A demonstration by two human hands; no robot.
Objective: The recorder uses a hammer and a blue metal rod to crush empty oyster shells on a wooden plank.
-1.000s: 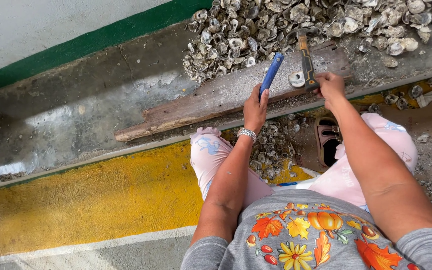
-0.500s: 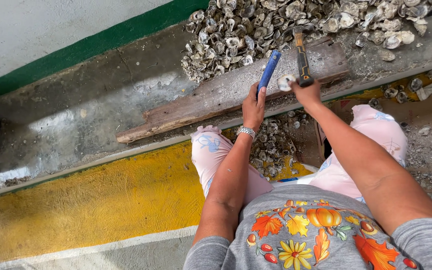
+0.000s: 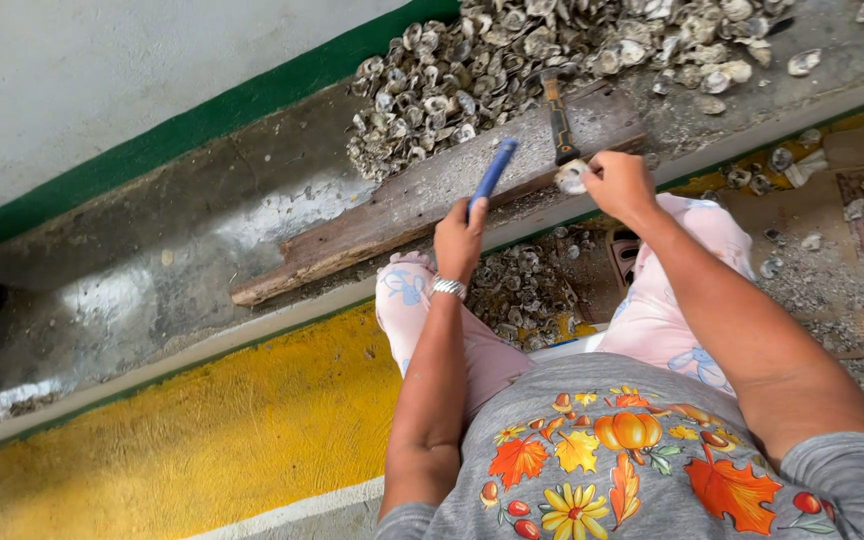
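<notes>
The right hand point(image 3: 620, 183) is drawing back toward the near edge of the wooden plank point(image 3: 422, 195), away from the hammer point(image 3: 555, 110) lying beside the shell pile point(image 3: 542, 50), and is now closing on a pale oyster shell point(image 3: 571, 177). The left hand point(image 3: 460, 235) is tilting its blue-handled tool point(image 3: 493, 172) slightly more upright over the plank.

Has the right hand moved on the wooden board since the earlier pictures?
Yes. The right hand slid left along the wooden board, closer to the hammer lying there, and now it grips an oyster shell.
</notes>
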